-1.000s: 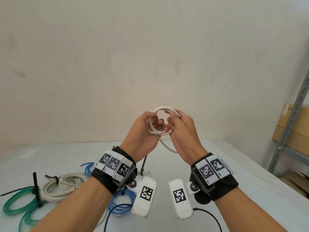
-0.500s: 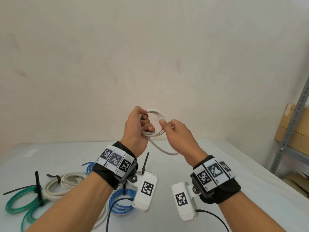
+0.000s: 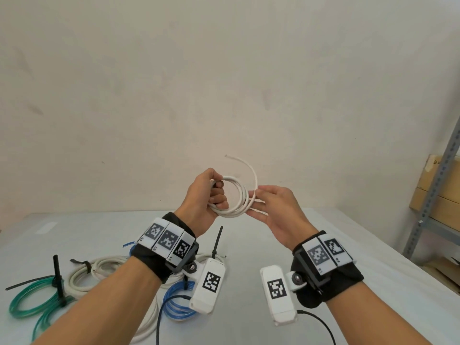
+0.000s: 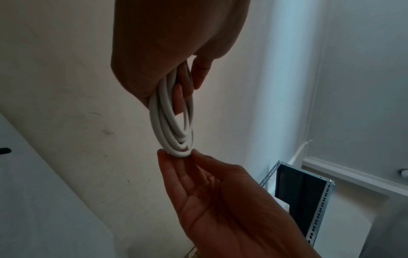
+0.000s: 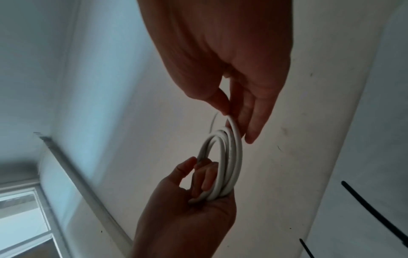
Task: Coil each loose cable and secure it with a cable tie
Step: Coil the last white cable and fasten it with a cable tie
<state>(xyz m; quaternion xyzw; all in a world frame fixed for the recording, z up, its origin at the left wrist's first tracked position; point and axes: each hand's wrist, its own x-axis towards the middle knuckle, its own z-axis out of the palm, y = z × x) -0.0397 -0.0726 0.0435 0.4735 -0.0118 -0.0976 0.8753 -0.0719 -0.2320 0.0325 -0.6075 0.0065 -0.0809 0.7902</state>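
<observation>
White round plastic cable [image 3: 234, 195], now fully coiled: our left hand [image 3: 204, 197] grips it, right hand [image 3: 276, 207] pinches its edge; tie next.

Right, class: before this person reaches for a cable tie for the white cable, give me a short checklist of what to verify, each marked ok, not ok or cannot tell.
1. Left hand has a firm grip on the white cable coil: ok, fingers curled through the loops.
2. Loops lie gathered together: ok.
3. Free end tucked into the coil: not ok, it arcs loose above the coil.
4. Right hand steadies the coil's far side: ok, fingertips pinch it.
5. A spare cable tie within reach on the table: cannot tell; the black ties seen look fastened on the other coils.
</observation>
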